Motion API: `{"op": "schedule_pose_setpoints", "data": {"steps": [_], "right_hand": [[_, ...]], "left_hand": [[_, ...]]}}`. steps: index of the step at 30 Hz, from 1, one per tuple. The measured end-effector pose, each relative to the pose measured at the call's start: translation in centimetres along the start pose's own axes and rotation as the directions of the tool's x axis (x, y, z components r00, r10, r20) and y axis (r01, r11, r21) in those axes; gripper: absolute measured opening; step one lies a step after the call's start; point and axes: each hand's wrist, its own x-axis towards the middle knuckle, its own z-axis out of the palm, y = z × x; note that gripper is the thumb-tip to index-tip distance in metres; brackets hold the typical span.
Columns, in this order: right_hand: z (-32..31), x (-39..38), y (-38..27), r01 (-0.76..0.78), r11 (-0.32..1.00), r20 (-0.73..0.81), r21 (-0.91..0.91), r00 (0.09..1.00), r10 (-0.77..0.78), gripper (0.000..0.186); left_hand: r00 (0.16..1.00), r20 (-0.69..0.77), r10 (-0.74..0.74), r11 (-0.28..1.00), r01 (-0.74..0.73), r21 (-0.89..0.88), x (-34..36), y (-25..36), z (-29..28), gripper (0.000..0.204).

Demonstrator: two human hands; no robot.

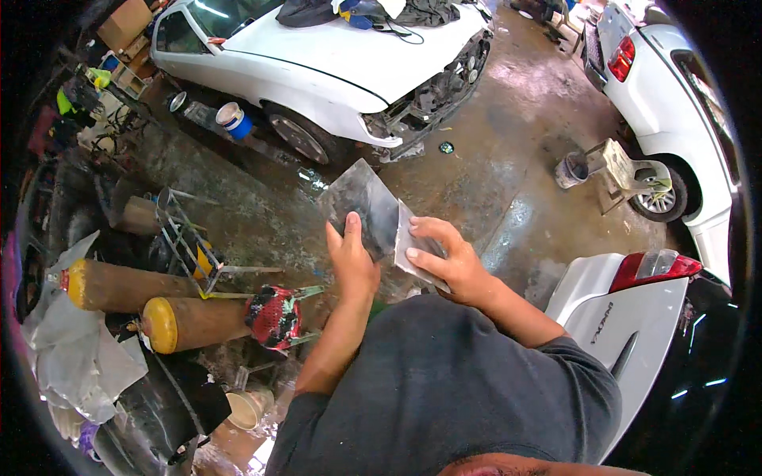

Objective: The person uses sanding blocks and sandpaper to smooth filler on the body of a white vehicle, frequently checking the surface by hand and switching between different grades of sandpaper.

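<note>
Two hands raised, left hand point(353, 262) gripping grey sheet point(361, 206); right hand point(448, 262) pinching white sheet point(413, 246)

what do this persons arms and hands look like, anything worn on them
Both hands are bare: no gloves, rings, watch or bands show on the left hand or the right hand. The forearms are uncovered too. The person wears a dark grey short-sleeved shirt; its right sleeve ends about the elbow, with no visible markings.
</note>
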Motion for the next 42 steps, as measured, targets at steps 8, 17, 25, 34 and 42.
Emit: {"op": "schedule_pose_setpoints", "data": {"steps": [8,17,25,34,42], "right_hand": [[1.7,-2.3,2.6,-0.155,0.973,-0.01,-0.169,0.988,0.156,0.052],[1.2,-6.1,6.6,-0.464,0.85,0.278,-0.25,0.806,0.522,0.047],[-6.9,-0.7,5.8,-0.717,0.583,0.074,0.381,0.652,0.754,0.034],[-6.1,5.1,6.1,-0.637,0.711,0.279,0.3,0.771,0.573,0.038],[-2.0,4.3,4.0,-0.567,0.816,0.556,0.115,0.718,0.42,0.034]], "left_hand": [[0.998,0.02,0.059,0.998,-0.059,-0.004,-0.8,-0.6,-1.0,0.044],[0.948,0.247,0.201,0.979,-0.198,-0.039,-0.8,2.6,-1.2,0.051],[0.903,0.43,0.005,0.798,-0.263,0.543,1.6,7.1,-3.6,0.041],[0.822,0.529,-0.209,0.774,-0.191,0.603,0.0,6.9,-3.9,0.041],[0.884,0.44,-0.159,0.84,-0.113,0.531,0.0,5.8,-5.2,0.046]]}}
